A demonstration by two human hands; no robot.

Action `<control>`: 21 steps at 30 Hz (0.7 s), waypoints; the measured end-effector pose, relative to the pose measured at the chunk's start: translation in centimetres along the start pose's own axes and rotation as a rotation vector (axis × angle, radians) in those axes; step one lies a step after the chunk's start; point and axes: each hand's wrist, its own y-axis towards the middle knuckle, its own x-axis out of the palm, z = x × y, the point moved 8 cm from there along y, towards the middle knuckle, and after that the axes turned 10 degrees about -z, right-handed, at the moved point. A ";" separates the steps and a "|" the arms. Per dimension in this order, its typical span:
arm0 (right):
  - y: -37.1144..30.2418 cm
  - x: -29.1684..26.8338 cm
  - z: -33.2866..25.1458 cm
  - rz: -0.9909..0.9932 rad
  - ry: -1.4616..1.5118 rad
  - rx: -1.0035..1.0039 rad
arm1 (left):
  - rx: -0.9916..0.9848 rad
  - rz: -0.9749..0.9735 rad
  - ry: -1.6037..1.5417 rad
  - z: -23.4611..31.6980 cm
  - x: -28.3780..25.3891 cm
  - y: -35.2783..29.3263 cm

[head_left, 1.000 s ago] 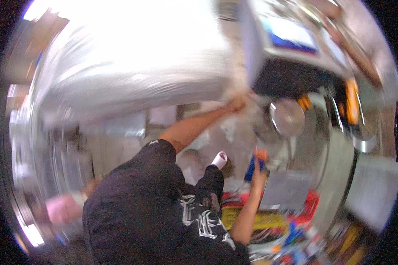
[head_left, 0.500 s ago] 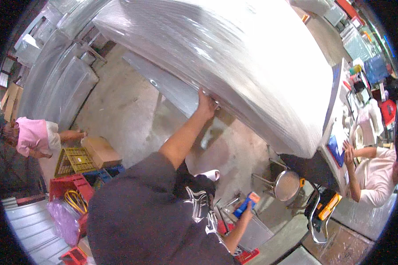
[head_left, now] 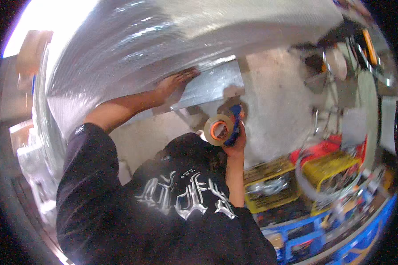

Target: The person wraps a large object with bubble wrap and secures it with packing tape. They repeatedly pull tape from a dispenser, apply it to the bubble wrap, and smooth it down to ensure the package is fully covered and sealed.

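A large bulky object wrapped in clear plastic film (head_left: 132,48) stretches across the upper part of the view. My left hand (head_left: 177,84) lies along its lower edge, fingers stretched out and a little smeared by motion. Beneath that edge shows a flat, shiny grey panel (head_left: 216,84). In my right hand (head_left: 238,140), in front of my chest, is a blue tape dispenser (head_left: 232,137). Its big roll of tape (head_left: 211,128) has an orange core and faces left. Whether any tape hangs loose cannot be made out.
Lower right, yellow crates (head_left: 269,201) hold mixed items, with a red bin (head_left: 327,148) behind and blue racks (head_left: 303,238) in front. A round stool (head_left: 338,64) stands upper right on the concrete floor (head_left: 274,97). Cardboard boxes (head_left: 33,53) and plastic-wrapped goods (head_left: 33,168) line the left.
My view has swung around to the right. My left hand now lies flatter along the wrapped object's edge. My right hand has brought the tape dispenser up in front of my chest.
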 end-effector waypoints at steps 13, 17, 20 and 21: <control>6.1 5.9 11.3 -0.284 0.232 -0.325 | 0.058 -0.276 0.738 4.5 -5.5 3.2; 9.0 6.9 13.1 -0.161 0.263 -0.308 | 0.607 0.010 1.463 9.6 -7.3 6.6; 11.1 7.1 14.8 -0.189 0.319 -0.172 | 0.626 -0.108 1.494 8.1 -7.9 7.9; 11.6 7.1 14.7 -0.216 0.300 -0.169 | 0.547 -0.238 1.487 6.8 -8.0 8.3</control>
